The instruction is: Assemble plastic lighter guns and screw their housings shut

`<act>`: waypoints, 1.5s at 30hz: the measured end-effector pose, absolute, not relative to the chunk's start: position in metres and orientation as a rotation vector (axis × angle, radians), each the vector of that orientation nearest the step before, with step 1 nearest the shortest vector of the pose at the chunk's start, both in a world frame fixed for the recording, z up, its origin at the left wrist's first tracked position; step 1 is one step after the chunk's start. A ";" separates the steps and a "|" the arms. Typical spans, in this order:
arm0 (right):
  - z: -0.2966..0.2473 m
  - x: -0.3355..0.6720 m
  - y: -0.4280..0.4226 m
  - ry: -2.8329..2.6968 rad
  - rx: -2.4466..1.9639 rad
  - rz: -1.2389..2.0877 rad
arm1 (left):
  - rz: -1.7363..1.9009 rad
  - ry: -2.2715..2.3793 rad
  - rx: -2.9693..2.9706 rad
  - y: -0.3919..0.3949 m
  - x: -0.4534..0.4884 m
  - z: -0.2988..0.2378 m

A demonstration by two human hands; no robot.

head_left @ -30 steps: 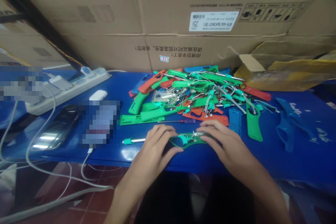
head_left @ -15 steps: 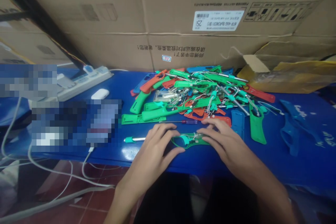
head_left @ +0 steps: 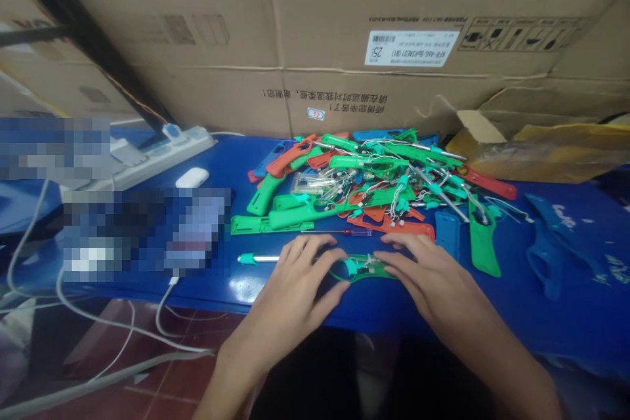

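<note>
A long-nosed lighter (head_left: 365, 268) with a green half-shell handle lies crosswise at the table's front, its inner parts and white wires exposed. Its metal tube ends in a teal tip (head_left: 247, 258) on the left. My left hand (head_left: 298, 279) is closed around the lighter where tube and handle meet, thumb on the near side. The fingers of my right hand (head_left: 433, 275) hold the handle's right end, covering it. Just beyond lies a thin screwdriver (head_left: 358, 232) with a purple handle. Behind it is a heap of green, orange and blue lighter shells (head_left: 367, 163) with tubes and wires.
Blue shells (head_left: 545, 262) lie on the blue table at right. At left are a white earbud case (head_left: 191, 177), a power strip (head_left: 162, 154) and a blurred phone (head_left: 197, 230) on a cable. A large cardboard box (head_left: 315, 26) stands behind, an opened yellow package (head_left: 546, 151) at back right.
The camera view has tilted slightly, so the scene sits a little lower. Both hands keep their hold on the lighter, with only small finger shifts.
</note>
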State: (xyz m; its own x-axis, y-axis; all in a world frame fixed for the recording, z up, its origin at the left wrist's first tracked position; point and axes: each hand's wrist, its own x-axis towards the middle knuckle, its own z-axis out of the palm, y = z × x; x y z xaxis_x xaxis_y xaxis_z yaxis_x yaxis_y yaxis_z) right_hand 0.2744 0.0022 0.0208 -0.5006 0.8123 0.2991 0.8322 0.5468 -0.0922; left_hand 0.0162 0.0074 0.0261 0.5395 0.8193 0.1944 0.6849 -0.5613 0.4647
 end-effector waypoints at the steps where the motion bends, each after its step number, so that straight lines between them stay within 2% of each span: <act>1: 0.021 0.275 0.003 -2.500 -1.346 -0.092 | 0.566 1.238 2.452 0.007 0.017 0.026; 12: 0.039 0.281 0.013 -2.615 -1.257 0.086 | 0.577 1.222 2.483 0.008 0.017 0.022; 17: 0.038 0.281 0.013 -2.646 -1.203 0.038 | 0.575 1.224 2.483 0.008 0.017 0.022; 24: 0.027 0.281 0.005 -2.602 -1.123 -0.203 | 0.579 1.188 2.452 0.008 0.015 0.023; 31: 0.021 0.285 0.002 -2.597 -1.137 -0.151 | 0.560 1.184 2.435 0.008 0.015 0.022; 38: 0.011 0.278 -0.010 -2.500 -1.257 -0.346 | 0.558 1.186 2.439 0.008 0.015 0.023; 45: 0.009 0.274 -0.020 -2.451 -1.269 -0.313 | 0.550 1.206 2.445 0.008 0.014 0.021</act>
